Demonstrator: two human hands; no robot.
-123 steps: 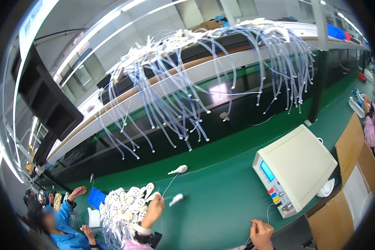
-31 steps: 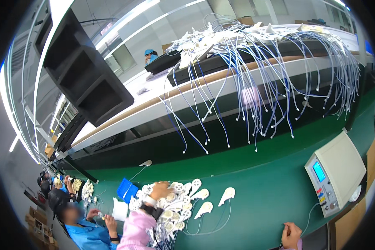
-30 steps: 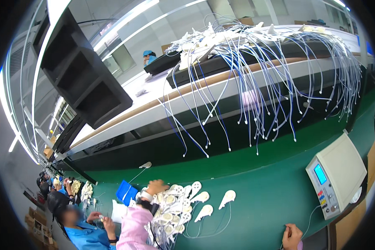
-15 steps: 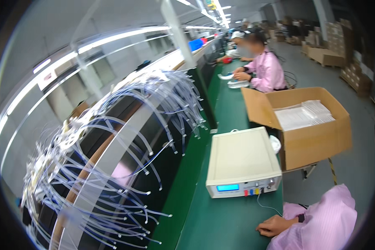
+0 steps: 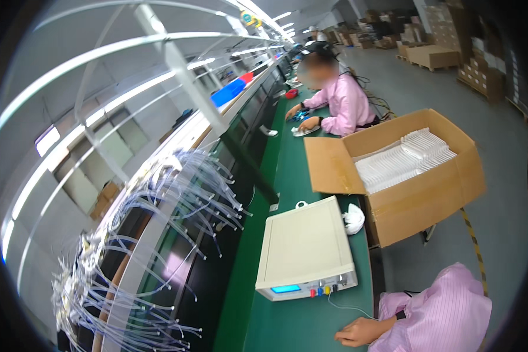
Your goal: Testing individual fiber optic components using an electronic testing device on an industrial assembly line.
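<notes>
My right hand (image 5: 358, 332) rests at the near edge of the green bench, its fingers curled and pointing left. Whatever may lie under those fingers is hidden. A pink striped sleeve covers the arm, with a dark band at the wrist. Just beyond the hand stands a cream-coloured test instrument (image 5: 306, 249) with a small blue display and coloured terminals along its front. From these terminals a thin pale lead (image 5: 349, 310) runs toward my wrist. My left hand is out of view.
An open cardboard box (image 5: 425, 202) holds rows of white pieces right of the instrument. Many white-tipped cables (image 5: 158, 246) hang over the rail at left. A crumpled white item (image 5: 353, 219) lies beside the instrument. Farther along, a co-worker (image 5: 349, 105) in pink handles small parts.
My view has turned, so instrument, box and cables sit farther left and lower. My right hand stays beside the instrument with its fingers curled. The co-worker's hands have shifted over the bench.
</notes>
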